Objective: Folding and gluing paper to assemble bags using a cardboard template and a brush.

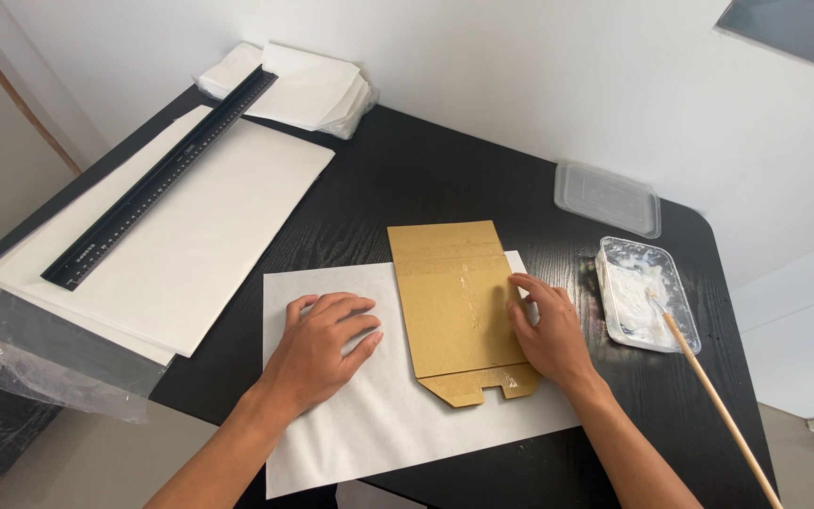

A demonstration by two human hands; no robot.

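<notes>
Right hand (546,332) lies flat, fingers (526,294) together, pressing the right edge of a brown card (454,306). Left hand (324,344) lies left of the card, fingers (355,316) slightly spread, flat on the white paper (369,424) beneath the card. A glue tray (644,294) sits right of the card on the black bench (426,179).

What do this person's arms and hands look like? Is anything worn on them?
Both forearms are bare right down to the picture's lower edge, with no sleeves in view. The left hand and right hand wear no gloves, and no rings, watch or bracelets are visible. Fingernails look short and unpainted.
</notes>
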